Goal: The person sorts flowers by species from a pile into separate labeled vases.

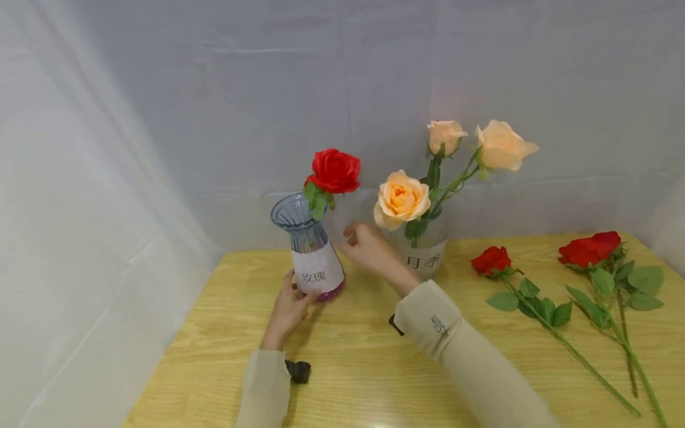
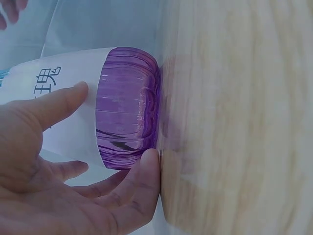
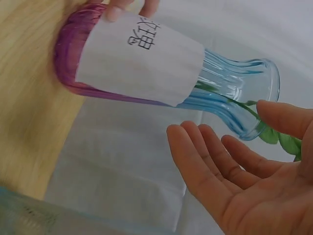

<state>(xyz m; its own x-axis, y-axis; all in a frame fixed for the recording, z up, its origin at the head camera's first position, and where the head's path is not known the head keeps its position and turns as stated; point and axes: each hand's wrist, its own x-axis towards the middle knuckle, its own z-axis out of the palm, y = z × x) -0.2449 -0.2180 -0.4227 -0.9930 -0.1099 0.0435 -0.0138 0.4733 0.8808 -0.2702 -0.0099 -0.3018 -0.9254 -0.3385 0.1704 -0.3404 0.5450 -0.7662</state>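
Note:
A glass vase (image 1: 307, 235), blue at the top and purple at the base (image 2: 128, 105), carries a white paper label (image 3: 142, 61) with handwritten characters. One red rose (image 1: 336, 171) stands in it, its green stem showing through the glass in the right wrist view. My left hand (image 1: 288, 310) holds the vase low down, thumb on the label and fingers around the base, which sits on the table. Beside the vase's neck, my right hand (image 3: 244, 181) has its fingers loosely extended and nothing in them.
To the right stands a clear labelled vase (image 1: 428, 261) with three peach roses (image 1: 402, 199), close behind my right forearm. Red roses with long stems, one (image 1: 491, 260) nearer and others (image 1: 588, 248) farther right, lie on the wooden table (image 1: 342, 380). A pale cloth (image 1: 241, 119) hangs behind.

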